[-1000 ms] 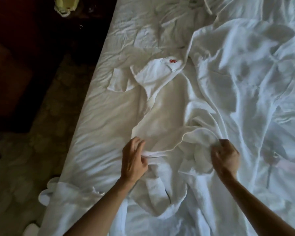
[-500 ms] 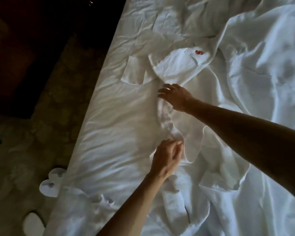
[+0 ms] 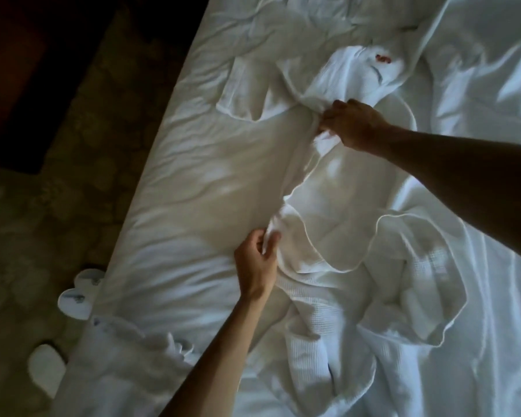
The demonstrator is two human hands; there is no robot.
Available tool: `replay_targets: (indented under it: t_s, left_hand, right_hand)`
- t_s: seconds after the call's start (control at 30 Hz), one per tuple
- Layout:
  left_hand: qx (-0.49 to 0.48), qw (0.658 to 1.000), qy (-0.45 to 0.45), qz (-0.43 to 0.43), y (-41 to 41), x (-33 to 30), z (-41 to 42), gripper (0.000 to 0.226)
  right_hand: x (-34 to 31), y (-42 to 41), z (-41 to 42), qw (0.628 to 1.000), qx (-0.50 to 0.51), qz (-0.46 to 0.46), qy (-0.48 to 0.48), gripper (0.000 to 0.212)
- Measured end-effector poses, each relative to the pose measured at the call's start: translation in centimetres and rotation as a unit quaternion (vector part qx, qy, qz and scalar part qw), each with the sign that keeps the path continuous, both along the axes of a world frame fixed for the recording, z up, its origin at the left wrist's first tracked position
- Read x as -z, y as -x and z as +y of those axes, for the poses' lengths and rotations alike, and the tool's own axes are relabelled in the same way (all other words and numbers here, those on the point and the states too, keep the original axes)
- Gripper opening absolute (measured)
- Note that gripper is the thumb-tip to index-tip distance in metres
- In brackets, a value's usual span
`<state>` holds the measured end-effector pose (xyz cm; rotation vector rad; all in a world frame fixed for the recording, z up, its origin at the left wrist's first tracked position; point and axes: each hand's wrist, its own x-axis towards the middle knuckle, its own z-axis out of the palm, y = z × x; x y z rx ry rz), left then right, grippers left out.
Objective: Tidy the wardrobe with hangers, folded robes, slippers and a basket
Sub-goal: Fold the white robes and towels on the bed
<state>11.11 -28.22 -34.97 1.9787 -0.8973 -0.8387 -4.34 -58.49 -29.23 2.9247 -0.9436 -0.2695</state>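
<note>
A white waffle-weave robe [image 3: 328, 230] lies crumpled on the bed [image 3: 178, 182], its piped edge running from near to far. A small red emblem [image 3: 383, 58] marks its upper part. My left hand [image 3: 257, 261] pinches the robe's edge at the near end. My right hand [image 3: 351, 123] reaches across and grips the same edge farther up, just below the emblem. Between the two hands the edge is lifted slightly off the sheet.
White slippers [image 3: 77, 296] lie on the patterned carpet beside the bed's left edge, another slipper [image 3: 45, 367] nearer me. More white cloth [image 3: 118, 350] hangs over the bed's near-left corner. A rumpled duvet [image 3: 478, 85] covers the right side.
My right hand left the near bunch of robe, reached far up the edge and closed on it. My left hand kept its pinch. The view shifted left and slippers came into sight.
</note>
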Motion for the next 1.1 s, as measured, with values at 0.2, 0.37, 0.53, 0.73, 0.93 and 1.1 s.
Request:
replay_targets:
  t_s: [0.2, 0.37, 0.53, 0.73, 0.93, 1.1]
  left_hand:
    - [0.031, 0.981, -0.108, 0.155, 0.2, -1.5, -0.8, 0.047]
    - [0.131, 0.967, -0.102, 0.191, 0.3, -2.9, 0.2, 0.022]
    - [0.162, 0.983, -0.042, 0.071, 1.5, -7.0, -2.4, 0.024]
    - [0.200, 0.973, 0.046, -0.103, 0.4, -16.3, -5.7, 0.046]
    - [0.291, 0.919, 0.107, -0.244, 0.1, -33.4, -9.5, 0.063]
    - [0.275, 0.888, 0.156, -0.335, 2.1, -49.0, -11.8, 0.057]
  right_hand:
    - [-2.9, 1.3, 1.5, 0.996, 0.075, -0.028, 0.031, 0.030]
    - [-6.0, 4.8, 4.5, 0.992, 0.112, -0.007, 0.052, 0.029]
    - [-8.9, 9.6, 6.5, 0.990, 0.100, -0.043, 0.092, 0.015]
    - [-18.0, 16.6, 8.2, 0.986, 0.072, -0.042, 0.143, 0.013]
    - [-32.1, 22.1, 10.5, 0.964, 0.148, -0.074, 0.209, 0.007]
    - [-46.0, 24.7, 14.6, 0.946, 0.217, -0.088, 0.223, 0.028]
